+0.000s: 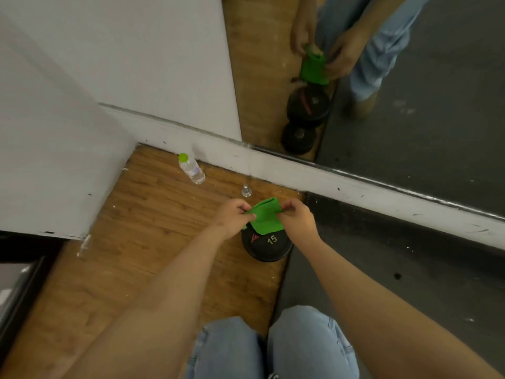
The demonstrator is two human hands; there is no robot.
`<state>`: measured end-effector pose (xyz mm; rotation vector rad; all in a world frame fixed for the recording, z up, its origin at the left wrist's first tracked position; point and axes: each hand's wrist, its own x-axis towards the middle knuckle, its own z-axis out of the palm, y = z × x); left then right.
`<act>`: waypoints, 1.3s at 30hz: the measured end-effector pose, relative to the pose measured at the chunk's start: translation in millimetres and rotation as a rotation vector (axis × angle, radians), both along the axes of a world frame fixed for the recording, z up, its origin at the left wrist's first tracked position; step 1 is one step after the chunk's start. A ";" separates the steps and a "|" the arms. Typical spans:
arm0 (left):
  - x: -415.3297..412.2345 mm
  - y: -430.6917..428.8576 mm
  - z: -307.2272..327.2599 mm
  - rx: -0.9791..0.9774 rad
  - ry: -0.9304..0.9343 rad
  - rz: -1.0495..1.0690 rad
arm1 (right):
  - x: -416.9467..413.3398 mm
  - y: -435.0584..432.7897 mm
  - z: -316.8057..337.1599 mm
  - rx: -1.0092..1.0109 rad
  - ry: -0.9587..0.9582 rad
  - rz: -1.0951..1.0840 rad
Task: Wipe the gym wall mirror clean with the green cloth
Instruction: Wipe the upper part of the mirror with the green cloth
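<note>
Here, folded green cloth (264, 218) mid-frame, pinched by fingers of left hand (232, 216) and right hand (296, 217); dumbbell (269, 246) below reads "15"

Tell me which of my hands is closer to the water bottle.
Your left hand; the bottle sits beyond it to the left, while the right hand pinches the cloth's other edge.

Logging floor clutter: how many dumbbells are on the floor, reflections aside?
1: the black dumbbell marked 15 stands on the wood floor near the mirror, partly behind the green cloth. Others may lie outside the frame.
</note>
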<state>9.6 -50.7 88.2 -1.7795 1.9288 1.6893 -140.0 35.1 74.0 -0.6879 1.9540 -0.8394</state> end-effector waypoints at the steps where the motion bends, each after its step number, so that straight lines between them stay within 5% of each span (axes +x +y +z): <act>1: -0.5 -2.1 24.6 0.006 0.027 0.015 | -1.5 -4.7 22.4 -0.022 -0.056 -0.040; 6: -3.5 -16.0 149.9 0.015 0.143 0.130 | -8.6 -23.2 139.4 -0.169 -0.199 -0.238; 18: 3.9 -2.5 364.4 0.289 0.751 0.549 | 51.7 -17.7 355.9 -0.579 0.592 0.168; 30: 47.0 31.4 436.2 0.398 1.000 0.563 | 59.3 -5.8 426.6 -0.714 0.814 0.418; 39: 65.1 46.1 453.0 0.496 1.174 0.807 | 79.4 0.7 455.3 -0.905 0.992 0.329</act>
